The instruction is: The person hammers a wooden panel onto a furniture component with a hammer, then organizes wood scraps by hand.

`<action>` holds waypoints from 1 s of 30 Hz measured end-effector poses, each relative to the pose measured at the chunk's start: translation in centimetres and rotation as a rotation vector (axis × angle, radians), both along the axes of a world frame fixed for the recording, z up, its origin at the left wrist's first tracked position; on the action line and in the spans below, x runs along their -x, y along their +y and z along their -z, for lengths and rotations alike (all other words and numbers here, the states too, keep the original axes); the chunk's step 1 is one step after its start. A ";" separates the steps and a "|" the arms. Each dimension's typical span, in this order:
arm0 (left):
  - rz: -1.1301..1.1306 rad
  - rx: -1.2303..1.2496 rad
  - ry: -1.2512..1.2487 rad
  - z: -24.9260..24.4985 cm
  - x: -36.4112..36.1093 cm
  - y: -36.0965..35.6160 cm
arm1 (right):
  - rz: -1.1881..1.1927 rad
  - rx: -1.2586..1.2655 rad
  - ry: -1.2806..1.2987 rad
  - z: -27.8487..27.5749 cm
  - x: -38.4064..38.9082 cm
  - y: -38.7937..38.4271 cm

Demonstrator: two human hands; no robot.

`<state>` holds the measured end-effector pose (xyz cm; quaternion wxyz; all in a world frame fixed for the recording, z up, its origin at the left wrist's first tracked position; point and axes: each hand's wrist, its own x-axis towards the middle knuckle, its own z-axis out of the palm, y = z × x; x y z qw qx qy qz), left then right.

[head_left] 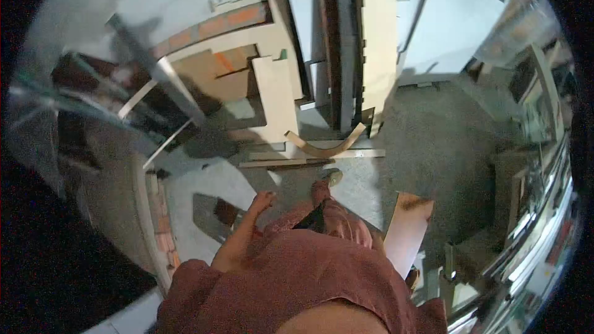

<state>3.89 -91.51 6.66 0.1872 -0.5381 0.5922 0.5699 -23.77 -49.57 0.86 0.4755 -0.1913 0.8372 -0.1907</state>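
My left hand [265, 200] hangs in front of my body on the left, its fingers curled in. I see nothing held in it. To my right, a flat pale board [408, 232] with a brown upper end stands tilted close against my side. What look like the fingers of my right hand [413, 276] show at the board's lower edge, closed around it; my right arm is mostly hidden by my body. My shoe [334, 177] is on the floor just short of a curved wooden strip [328, 150].
Long boards [377, 43] and cut panels [275, 89] lean on the wall ahead. Flat strips [312, 159] lie across the floor. A white panel [451, 25] leans at the far right. Metal bars [148, 62] stand left, and stacked frames and lengths [532, 210] crowd the right.
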 end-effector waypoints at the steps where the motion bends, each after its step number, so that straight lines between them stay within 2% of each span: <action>1: -0.006 0.002 -0.025 0.8 0.9 -1.3 | -0.057 0.015 0.039 -0.5 1.9 -2.0; 2: -0.018 0.003 -0.051 1.1 1.6 -2.2 | -0.110 0.041 0.089 -1.1 3.5 -3.1; 4: -0.035 0.007 -0.056 0.7 3.5 -2.9 | 0.086 0.120 0.012 -3.1 6.8 -5.5; 5: -0.078 0.026 -0.048 0.4 5.1 -3.6 | 0.550 0.243 -0.220 -5.2 8.5 -7.3; 8: -0.106 -0.011 0.150 1.7 6.3 -4.3 | 0.631 0.354 -0.182 -7.9 11.4 -9.6; 9: -0.088 0.004 0.157 4.2 6.1 -4.7 | 0.645 0.374 -0.178 -8.3 11.9 -10.1; 11: 0.257 0.224 0.171 9.0 5.8 -6.4 | 0.687 0.300 -0.168 -8.3 11.6 -9.6; 12: 0.538 0.241 0.095 6.6 7.5 -6.9 | 0.817 0.324 -0.197 -3.1 10.8 -7.7; 13: 0.573 0.248 0.091 6.3 8.2 -7.5 | 0.851 0.335 -0.202 -2.8 9.6 -6.7; 15: 0.557 0.306 0.132 6.2 9.9 -8.7 | 0.734 0.229 -0.174 -2.8 7.9 -5.5; 19: 0.436 0.455 0.250 6.0 14.8 -12.7 | 0.605 0.094 -0.103 -2.1 4.1 -5.1; 21: 0.485 0.604 0.139 2.1 21.4 -15.8 | 0.616 0.070 -0.089 -1.9 2.8 -5.6; 22: 0.121 0.284 0.300 -2.0 25.3 -16.3 | 0.627 0.062 -0.086 -2.0 2.3 -5.8; 23: 0.095 0.175 0.454 -4.3 28.3 -18.1 | 0.639 0.057 -0.082 -2.2 2.0 -6.2; 25: 0.037 0.283 0.730 -12.4 36.0 -18.8 | 0.664 0.047 -0.065 -2.6 2.1 -7.3; 26: 0.107 0.414 0.762 -11.9 39.3 -21.7 | 0.680 0.045 -0.056 -2.9 2.3 -8.1; 27: 0.111 0.438 0.768 -14.3 42.7 -23.1 | 0.699 0.043 -0.042 -3.6 2.8 -8.9; 28: 0.135 0.605 0.844 -14.5 45.6 -25.3 | 0.713 0.048 -0.030 -3.8 3.5 -10.0; 29: 0.167 0.660 0.818 -21.9 47.0 -23.8 | 0.728 0.052 -0.012 -4.5 4.6 -11.2; 30: 0.175 0.768 0.979 -24.3 48.8 -24.6 | 0.742 0.068 0.007 -5.0 5.9 -12.6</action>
